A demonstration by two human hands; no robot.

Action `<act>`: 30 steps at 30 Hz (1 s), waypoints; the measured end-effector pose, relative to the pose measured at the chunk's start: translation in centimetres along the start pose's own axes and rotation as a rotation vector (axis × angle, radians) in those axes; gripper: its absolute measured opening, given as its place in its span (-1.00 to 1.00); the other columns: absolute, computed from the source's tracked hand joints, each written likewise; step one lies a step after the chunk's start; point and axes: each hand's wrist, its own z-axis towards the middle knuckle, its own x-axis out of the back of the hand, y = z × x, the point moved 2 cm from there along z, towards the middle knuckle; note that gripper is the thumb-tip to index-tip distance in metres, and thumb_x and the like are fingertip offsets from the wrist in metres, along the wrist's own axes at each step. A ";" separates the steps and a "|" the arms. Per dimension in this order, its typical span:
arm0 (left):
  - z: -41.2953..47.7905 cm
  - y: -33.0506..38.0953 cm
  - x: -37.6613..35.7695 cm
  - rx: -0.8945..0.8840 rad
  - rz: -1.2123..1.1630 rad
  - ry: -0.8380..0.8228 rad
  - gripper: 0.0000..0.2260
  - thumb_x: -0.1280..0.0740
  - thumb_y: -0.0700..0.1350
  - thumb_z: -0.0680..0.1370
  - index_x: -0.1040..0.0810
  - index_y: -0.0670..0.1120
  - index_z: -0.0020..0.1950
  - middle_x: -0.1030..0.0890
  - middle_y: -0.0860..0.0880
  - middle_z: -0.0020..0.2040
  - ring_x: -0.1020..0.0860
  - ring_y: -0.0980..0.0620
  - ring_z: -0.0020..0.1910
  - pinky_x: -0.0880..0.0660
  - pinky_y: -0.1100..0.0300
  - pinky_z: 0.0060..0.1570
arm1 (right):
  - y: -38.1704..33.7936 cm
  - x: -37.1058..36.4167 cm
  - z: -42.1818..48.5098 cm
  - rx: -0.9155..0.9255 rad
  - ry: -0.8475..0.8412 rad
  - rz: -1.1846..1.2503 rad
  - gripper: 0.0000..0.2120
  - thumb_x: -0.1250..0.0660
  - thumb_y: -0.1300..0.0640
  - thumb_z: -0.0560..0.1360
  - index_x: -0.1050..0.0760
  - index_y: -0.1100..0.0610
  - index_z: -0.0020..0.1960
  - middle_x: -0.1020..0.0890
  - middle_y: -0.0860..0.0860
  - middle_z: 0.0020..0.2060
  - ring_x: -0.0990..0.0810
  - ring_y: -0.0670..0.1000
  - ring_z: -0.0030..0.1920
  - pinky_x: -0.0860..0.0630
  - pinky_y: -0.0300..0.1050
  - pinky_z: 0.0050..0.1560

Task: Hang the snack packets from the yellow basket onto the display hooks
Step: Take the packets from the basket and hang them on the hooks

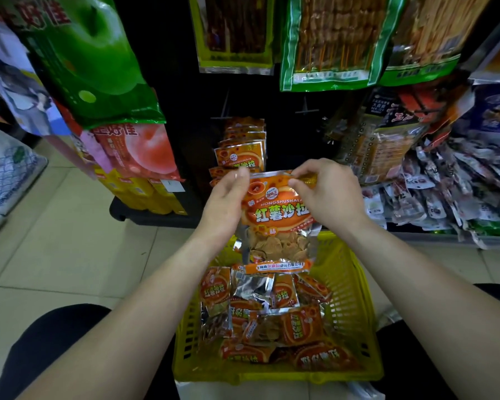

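We are holding one orange snack packet (277, 217) upright in front of the display rack (179, 90), over the far end of the yellow basket (355, 287). Our left hand (228, 197) is pinching the packet's top left corner between thumb and fingertips, and our right hand (329, 194) is pinching its top right edge, fingers curled over the header strip. The packet's clear lower window is showing pale crisps, and its bottom edge is hanging just above the loose packets (272, 321) in the basket, which are lying in a jumbled heap, orange and silver sides mixed. The basket is sitting on the tiled floor (55, 232) between our knees. Just beyond our hands, a row of matching orange packets (241, 153) is already hanging on the rack. Above them, green-edged packs of skewers (329, 41) are hanging, and to the left a big green apple-print bag (90, 59) is dangling over a pink peach-print one (145, 151). A pile of small sachets (445, 192) is crowding the shelf on the right
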 end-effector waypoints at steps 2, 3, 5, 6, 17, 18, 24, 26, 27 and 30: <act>0.0 -0.1 0.0 -0.082 0.171 0.000 -0.73 -0.33 0.03 0.61 -0.55 -0.08 0.24 -0.69 -0.01 0.09 -0.67 0.11 0.06 -0.63 0.12 0.06 | -0.1 0.0 0.0 -0.026 -0.010 0.000 -0.83 -0.41 -0.09 0.52 -0.63 -0.06 0.05 -0.68 -0.07 0.01 -0.64 -0.01 -0.07 -0.51 -0.16 -0.21; 0.1 -0.3 0.1 -0.106 0.239 0.023 -0.76 -0.38 -0.02 0.59 -0.55 -0.05 0.22 -0.69 0.02 0.08 -0.67 0.12 0.05 -0.63 0.09 0.07 | -0.3 0.0 -0.1 -0.035 -0.016 0.006 -0.84 -0.41 -0.09 0.52 -0.63 -0.06 0.06 -0.69 -0.07 -0.01 -0.65 -0.02 -0.09 -0.51 -0.17 -0.23; 0.2 -0.6 0.3 -0.121 0.291 0.073 -0.80 -0.38 -0.07 0.60 -0.55 -0.03 0.22 -0.68 0.04 0.08 -0.67 0.11 0.06 -0.63 0.01 0.09 | -0.5 0.0 -0.2 -0.051 -0.031 0.020 -0.87 -0.42 -0.09 0.51 -0.61 -0.09 0.02 -0.69 -0.08 -0.05 -0.64 -0.02 -0.12 -0.53 -0.15 -0.25; 0.2 -0.7 0.4 -0.116 0.294 0.089 -0.81 -0.37 -0.07 0.61 -0.55 -0.02 0.22 -0.68 0.04 0.08 -0.67 0.10 0.06 -0.63 -0.01 0.09 | -0.6 -0.1 -0.3 -0.057 -0.031 0.024 -0.89 -0.43 -0.09 0.50 -0.60 -0.11 -0.01 -0.68 -0.09 -0.08 -0.64 -0.02 -0.14 -0.55 -0.13 -0.25; 0.1 -0.9 0.2 -0.092 0.321 0.103 -0.80 -0.30 -0.04 0.65 -0.54 -0.02 0.25 -0.68 0.04 0.08 -0.67 0.11 0.03 -0.65 0.11 0.01 | -0.5 0.7 -0.4 -0.013 -0.085 -0.022 -0.80 -0.38 -0.18 0.51 -0.55 -0.11 0.06 -0.65 -0.15 -0.07 -0.62 -0.05 -0.08 -0.32 -0.24 -0.35; 0.1 -0.9 0.2 -0.094 0.319 0.101 -0.80 -0.30 -0.04 0.65 -0.54 -0.02 0.25 -0.68 0.04 0.08 -0.68 0.11 0.02 -0.65 0.12 0.01 | -0.6 0.7 -0.5 -0.008 -0.092 -0.070 -0.78 -0.36 -0.20 0.52 -0.56 -0.11 0.07 -0.66 -0.13 -0.06 -0.63 -0.03 -0.07 -0.29 -0.24 -0.36; 0.3 -1.1 -0.1 -0.104 0.362 0.107 -0.79 -0.29 -0.03 0.65 -0.53 -0.03 0.26 -0.67 0.03 0.09 -0.67 0.10 0.04 -0.65 0.05 0.04 | -0.9 0.8 -0.5 0.048 -0.084 -0.277 -0.77 -0.32 -0.21 0.54 -0.59 -0.08 0.05 -0.61 -0.08 0.00 -0.57 0.05 0.05 -0.33 -0.11 -0.22; 0.3 -1.3 -0.2 -0.100 0.376 0.103 -0.78 -0.30 -0.02 0.64 -0.53 -0.03 0.27 -0.67 0.03 0.10 -0.66 0.08 0.05 -0.65 0.02 0.05 | -0.7 0.8 -0.3 0.085 -0.104 -0.290 -0.78 -0.34 -0.17 0.53 -0.61 -0.06 0.01 -0.56 -0.06 0.03 -0.49 0.07 0.10 -0.40 -0.05 -0.11; 0.2 -1.3 -0.2 -0.100 0.380 0.100 -0.78 -0.30 -0.01 0.64 -0.53 -0.02 0.26 -0.67 0.03 0.10 -0.66 0.08 0.06 -0.65 0.01 0.06 | -0.5 0.7 -0.2 0.104 -0.125 -0.281 -0.80 -0.35 -0.16 0.53 -0.61 -0.05 -0.01 -0.54 -0.05 0.05 -0.48 0.08 0.12 -0.43 -0.02 -0.03; 0.2 -1.5 -0.3 -0.097 0.385 0.088 -0.80 -0.30 -0.02 0.64 -0.53 -0.03 0.24 -0.67 0.01 0.09 -0.66 0.07 0.05 -0.64 -0.02 0.06 | -0.2 0.9 0.0 0.148 -0.269 -0.193 -0.85 -0.32 -0.12 0.55 -0.51 -0.06 -0.03 -0.57 -0.09 -0.03 -0.56 0.03 0.02 -0.43 -0.06 -0.07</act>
